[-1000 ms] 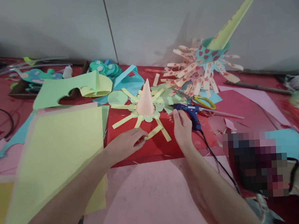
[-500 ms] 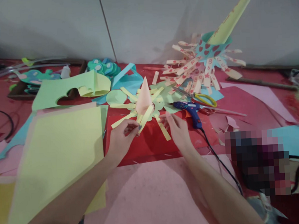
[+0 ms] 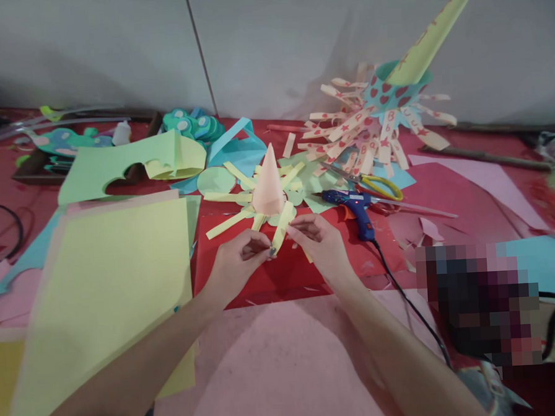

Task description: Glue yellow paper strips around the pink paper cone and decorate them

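A pale pink paper cone (image 3: 269, 187) stands upright on a green scalloped paper base (image 3: 295, 196), with several yellow paper strips (image 3: 227, 224) fanning out around it. In front of the cone, a yellow paper strip (image 3: 283, 226) is pinched at its lower end by my left hand (image 3: 243, 256). The fingers of my right hand (image 3: 322, 240) are closed on the same strip, higher up its right edge. Beneath my right hand another strip is partly hidden. Under all this lies a red sheet (image 3: 257, 277).
A blue glue gun (image 3: 359, 213) lies to the right, its cord trailing forward. Behind it are yellow-handled scissors (image 3: 382, 185) and a decorated paper piece with lettered strips (image 3: 383, 94). Yellow sheets (image 3: 119, 291) are stacked at left. Green cut paper (image 3: 117, 160) lies behind them.
My left hand has shifted right and slightly toward me with the yellow strip. My right hand has come left and closed on that strip.
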A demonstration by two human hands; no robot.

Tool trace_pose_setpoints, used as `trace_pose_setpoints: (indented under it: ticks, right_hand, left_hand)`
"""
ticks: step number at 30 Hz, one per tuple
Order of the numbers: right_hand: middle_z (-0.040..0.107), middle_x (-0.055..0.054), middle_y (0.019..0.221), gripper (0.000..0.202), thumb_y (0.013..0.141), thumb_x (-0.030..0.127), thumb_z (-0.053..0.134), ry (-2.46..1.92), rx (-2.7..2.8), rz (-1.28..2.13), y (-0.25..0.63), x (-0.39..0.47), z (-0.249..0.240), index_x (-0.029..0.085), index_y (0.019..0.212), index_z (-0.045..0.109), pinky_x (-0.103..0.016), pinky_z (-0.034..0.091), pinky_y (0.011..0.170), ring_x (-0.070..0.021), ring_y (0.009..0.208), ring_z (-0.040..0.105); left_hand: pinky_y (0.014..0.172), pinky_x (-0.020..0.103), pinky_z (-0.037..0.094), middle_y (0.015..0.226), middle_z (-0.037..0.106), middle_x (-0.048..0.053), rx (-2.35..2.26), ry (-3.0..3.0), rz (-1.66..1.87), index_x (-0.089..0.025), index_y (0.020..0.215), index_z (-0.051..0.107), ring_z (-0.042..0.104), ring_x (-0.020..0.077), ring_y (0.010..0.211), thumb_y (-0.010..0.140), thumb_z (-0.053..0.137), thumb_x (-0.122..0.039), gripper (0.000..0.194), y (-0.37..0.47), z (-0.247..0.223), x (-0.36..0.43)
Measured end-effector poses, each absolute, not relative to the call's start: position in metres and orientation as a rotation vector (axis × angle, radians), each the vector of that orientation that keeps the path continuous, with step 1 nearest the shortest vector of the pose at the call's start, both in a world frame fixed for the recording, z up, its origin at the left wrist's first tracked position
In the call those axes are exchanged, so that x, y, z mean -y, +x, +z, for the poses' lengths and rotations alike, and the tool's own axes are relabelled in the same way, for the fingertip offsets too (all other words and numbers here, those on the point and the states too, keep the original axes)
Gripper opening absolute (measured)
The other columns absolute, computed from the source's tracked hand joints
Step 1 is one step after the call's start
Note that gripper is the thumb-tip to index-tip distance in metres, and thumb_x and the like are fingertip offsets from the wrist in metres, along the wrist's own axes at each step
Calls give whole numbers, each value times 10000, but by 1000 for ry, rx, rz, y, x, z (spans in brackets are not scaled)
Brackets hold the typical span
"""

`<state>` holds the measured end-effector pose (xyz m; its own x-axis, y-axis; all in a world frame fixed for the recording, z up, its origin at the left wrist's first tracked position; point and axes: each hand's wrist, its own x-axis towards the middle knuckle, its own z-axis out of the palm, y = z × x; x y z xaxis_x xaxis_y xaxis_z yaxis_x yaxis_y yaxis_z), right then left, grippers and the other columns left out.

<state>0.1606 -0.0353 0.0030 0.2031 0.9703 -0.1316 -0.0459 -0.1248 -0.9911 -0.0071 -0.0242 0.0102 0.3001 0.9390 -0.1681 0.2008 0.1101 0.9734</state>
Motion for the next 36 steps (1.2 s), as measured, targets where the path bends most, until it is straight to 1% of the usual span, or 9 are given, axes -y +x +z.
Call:
trace_pose_setpoints:
  ticks: [4,8,13,16,25,29,31,33,36]
  right_hand:
    - [649,21,725,164,696,323,688,-1364,941,1086,161,37,5,209,766,592,-266,517,637,-114,661,609]
    - [667,4,766,139,717,311,674,-1410,997,1026,161,38,7,208,781,607,-273,508,695,-128,735,628]
    - [682,0,802,139,726,313,668,-1431,1078,1035,161,38,5,216,805,610,-258,497,687,-132,771,641]
    - [685,-1,816,153,726,316,672,-1451,1086,1033,160,38,2,222,830,610,-254,491,687,-137,801,643]
    - [676,-8,830,117,756,314,641,-1507,1143,854,162,39,1,218,822,638,-270,482,701,-133,765,615]
    - [671,-4,802,118,739,316,656,-1524,1162,836,161,37,0,214,797,639,-268,476,695,-128,728,603]
    - [667,-2,780,115,736,316,658,-1534,1182,831,161,36,0,212,776,633,-265,470,682,-125,699,591]
    - [663,0,764,107,739,311,654,-1540,1219,812,161,34,-1,209,755,626,-260,461,671,-122,677,574]
    - [655,2,753,102,739,306,648,-1553,1280,776,162,29,-4,208,733,622,-253,446,660,-119,658,548]
  left_hand:
    - [754,272,551,766,651,-22,-1098,1394,699,-212,773,587,655,125,711,731,629,-243,67,-6,11,26]
    - [753,249,530,795,658,-27,-1080,1556,663,-223,785,604,630,112,745,759,596,-216,28,-7,9,28]
    - [663,212,491,805,663,-51,-1095,1784,556,-241,840,612,584,87,679,814,561,-215,64,-9,7,28]
    - [663,199,479,810,658,-61,-1079,1833,552,-246,859,610,572,75,667,826,556,-195,81,-10,5,28]
    - [667,219,477,838,644,-48,-1077,1959,509,-238,884,610,582,86,695,834,550,-171,103,-10,3,30]
    - [665,220,472,817,640,-51,-1046,2059,515,-232,873,604,581,92,714,842,567,-181,70,-9,4,30]
    - [684,242,477,821,636,-33,-1058,2167,568,-218,856,599,579,113,746,852,570,-230,32,-10,4,29]
    - [739,288,483,862,633,2,-1115,2317,653,-202,865,596,581,140,792,883,528,-278,104,-12,2,26]
    - [871,370,461,1044,620,60,-1230,2490,689,-193,1018,579,574,197,977,920,452,-311,199,-15,-1,22]
